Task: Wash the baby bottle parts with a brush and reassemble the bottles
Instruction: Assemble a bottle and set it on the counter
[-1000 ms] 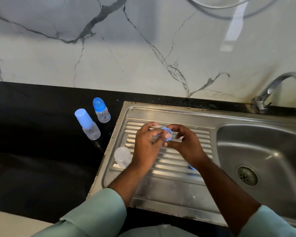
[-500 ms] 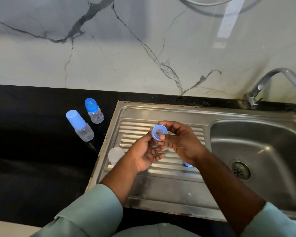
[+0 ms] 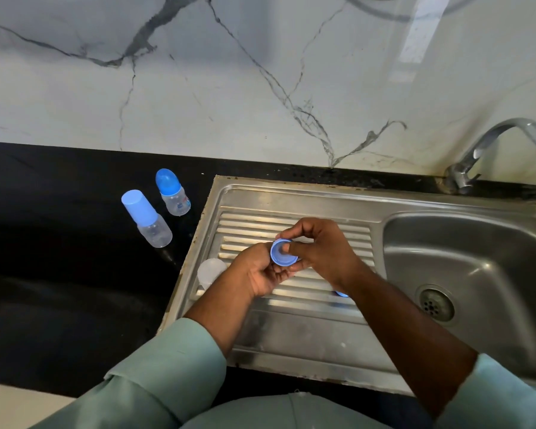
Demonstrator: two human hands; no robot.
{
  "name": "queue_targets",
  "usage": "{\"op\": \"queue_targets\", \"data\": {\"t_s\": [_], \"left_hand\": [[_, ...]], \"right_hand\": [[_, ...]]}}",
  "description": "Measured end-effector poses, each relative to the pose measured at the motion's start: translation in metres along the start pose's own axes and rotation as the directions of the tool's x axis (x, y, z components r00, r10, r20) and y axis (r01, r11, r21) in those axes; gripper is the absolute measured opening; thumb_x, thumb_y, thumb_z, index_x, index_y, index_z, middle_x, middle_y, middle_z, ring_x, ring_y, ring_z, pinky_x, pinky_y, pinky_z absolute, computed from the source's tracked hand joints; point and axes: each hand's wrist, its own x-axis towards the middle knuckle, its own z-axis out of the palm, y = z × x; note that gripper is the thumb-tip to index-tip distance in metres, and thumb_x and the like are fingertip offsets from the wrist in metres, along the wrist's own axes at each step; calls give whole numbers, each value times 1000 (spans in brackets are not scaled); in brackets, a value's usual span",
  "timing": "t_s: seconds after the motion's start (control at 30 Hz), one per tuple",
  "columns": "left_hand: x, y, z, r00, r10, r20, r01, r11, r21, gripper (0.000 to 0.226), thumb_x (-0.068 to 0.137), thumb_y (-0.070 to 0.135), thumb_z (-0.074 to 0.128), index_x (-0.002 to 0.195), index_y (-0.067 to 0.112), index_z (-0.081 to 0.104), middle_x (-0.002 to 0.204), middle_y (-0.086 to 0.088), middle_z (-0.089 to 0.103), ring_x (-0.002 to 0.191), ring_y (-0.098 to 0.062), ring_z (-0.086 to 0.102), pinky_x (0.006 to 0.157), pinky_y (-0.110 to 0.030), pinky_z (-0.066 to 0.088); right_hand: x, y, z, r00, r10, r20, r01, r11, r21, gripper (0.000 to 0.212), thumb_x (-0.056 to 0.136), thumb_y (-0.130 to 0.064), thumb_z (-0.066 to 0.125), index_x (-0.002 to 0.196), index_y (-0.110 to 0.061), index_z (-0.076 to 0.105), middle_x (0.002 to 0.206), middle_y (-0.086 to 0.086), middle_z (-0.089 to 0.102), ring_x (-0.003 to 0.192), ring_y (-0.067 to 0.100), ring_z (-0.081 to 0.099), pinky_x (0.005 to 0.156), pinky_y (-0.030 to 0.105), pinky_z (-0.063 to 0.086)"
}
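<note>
Steel sink (image 3: 464, 274) with ribbed drainboard (image 3: 260, 218), curved tap (image 3: 489, 150), black counter (image 3: 59, 243), veined marble wall (image 3: 198, 88)

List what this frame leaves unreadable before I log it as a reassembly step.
- Blue ring, head view: fingers of the right hand and left hand cover its inside; whether a teat is seated cannot be told.
- Blue part: only a sliver shows under the right wrist; unidentifiable.
- Clear piece on the drainboard: partly behind the left hand, translucent; shape unclear.
- Tap: spout cut off by the right edge.
- Brush: not in view.
</note>
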Motion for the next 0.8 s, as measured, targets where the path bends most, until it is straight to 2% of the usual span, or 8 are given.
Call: {"op": "queue_targets", "data": {"t_s": [0.07,0.27,0.4,0.47,0.57,0.63,0.73,0.8], "left_hand": [[-1,1,-1,999,-16,-43,16,1000,0,19,96,-3,49,82,0,62,57,-14,65,45,-23,65,42,-30,55],[-1,4,-4,992,-72,-101,73,997,5,19,98,1,46,86,-2,61,70,-19,64,44,-26,65,38,-29,52],[1,4,-5,989,-111,-98,110,994,-21,23,100,2,40,92,0,62,83,-20,63,69,-31,64,43,-36,56],[2,4,-5,989,-114,-89,112,993,-33,32,102,5,35,90,3,65,81,-16,64,73,-30,62,50,-41,58],[0,2,0,987,-130,-99,126,991,-48,36,102,6,34,84,5,65,79,-16,64,71,-27,61,46,-31,55],[-4,3,3,988,-115,-103,110,992,-60,38,103,5,30,82,3,62,82,-17,61,72,-28,59,42,-31,53],[-10,5,8,989,-109,-97,102,992,-77,44,105,7,22,79,1,57,80,-17,57,71,-28,54,63,-45,53],[-11,9,7,987,-130,-98,121,988,-97,45,105,9,21,79,-1,56,85,-16,58,72,-29,53,66,-43,45]], "right_hand": [[-2,2,7,1000,1,3,-1,1000,-22,14,76,-1,74,78,-14,72,86,4,72,82,24,69,77,51,57],[-7,3,17,999,-27,-26,24,995,-92,13,75,1,73,80,-11,71,83,1,71,82,16,66,79,36,57],[-10,0,17,999,-44,2,44,990,-131,15,74,1,74,83,-10,72,81,-4,68,79,10,63,67,20,53],[-11,1,17,1000,-2,12,3,994,-106,22,73,0,75,90,-14,72,83,-4,67,83,14,65,69,25,57],[-9,2,17,994,103,22,-100,991,-92,28,74,-2,76,98,-16,73,85,-9,67,86,17,68,75,40,60],[-7,1,18,993,116,28,-111,986,-125,24,74,-1,76,94,-14,75,85,-7,70,82,15,70,76,40,60],[-8,-4,18,995,87,39,-80,982,-170,20,74,0,74,90,-11,75,81,-6,70,75,9,67,71,26,59],[-9,-6,19,997,64,37,-56,980,-191,21,74,1,74,90,-12,75,82,-6,70,75,8,65,66,18,56]]}}
